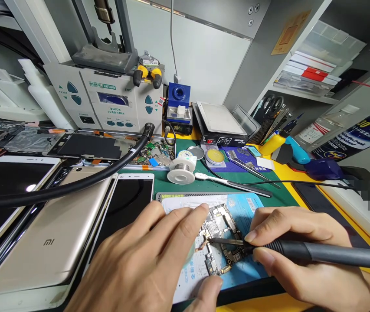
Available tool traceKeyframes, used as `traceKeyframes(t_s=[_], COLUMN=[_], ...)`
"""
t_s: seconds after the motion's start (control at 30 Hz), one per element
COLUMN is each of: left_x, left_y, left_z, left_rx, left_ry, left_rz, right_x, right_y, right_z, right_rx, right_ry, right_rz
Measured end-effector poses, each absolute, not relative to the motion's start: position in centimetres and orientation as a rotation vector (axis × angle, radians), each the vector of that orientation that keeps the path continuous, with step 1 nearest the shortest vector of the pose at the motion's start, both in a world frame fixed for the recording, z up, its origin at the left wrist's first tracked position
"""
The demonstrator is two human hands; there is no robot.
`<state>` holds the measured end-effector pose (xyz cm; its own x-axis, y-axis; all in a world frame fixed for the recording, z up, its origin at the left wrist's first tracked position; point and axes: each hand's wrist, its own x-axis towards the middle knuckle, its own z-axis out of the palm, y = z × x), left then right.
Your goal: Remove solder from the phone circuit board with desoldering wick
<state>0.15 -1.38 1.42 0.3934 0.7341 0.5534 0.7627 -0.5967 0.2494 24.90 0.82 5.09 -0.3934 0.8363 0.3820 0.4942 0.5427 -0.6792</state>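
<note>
A phone circuit board with an open middle lies on a blue-and-white printed card. My left hand braces the board, its fingertips at the upper left edge and its thumb at the lower edge. Gripped like a pen, a soldering iron is in my right hand, thumb and finger closed around its dark sleeve. The iron's tip meets the left part of the board, at a small copper-coloured strip. My left fingers partly hide where that strip leads.
A solder spool, a yellow paste tin, tweezers and a brush lie beyond the card. Phones line the left. A thick black hose crosses there from the hot-air station. Bottles stand right.
</note>
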Motion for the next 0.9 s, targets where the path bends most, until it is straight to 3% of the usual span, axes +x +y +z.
traceKeyframes(t_s=[0.9], left_x=[0.26], left_y=[-1.60], left_z=[1.22], left_rx=[-2.595], left_ry=[-1.414], left_rz=[-1.015], right_x=[24.74], right_y=[0.79], right_z=[5.25], right_rx=[-1.029], right_ry=[-2.052], right_rz=[0.655])
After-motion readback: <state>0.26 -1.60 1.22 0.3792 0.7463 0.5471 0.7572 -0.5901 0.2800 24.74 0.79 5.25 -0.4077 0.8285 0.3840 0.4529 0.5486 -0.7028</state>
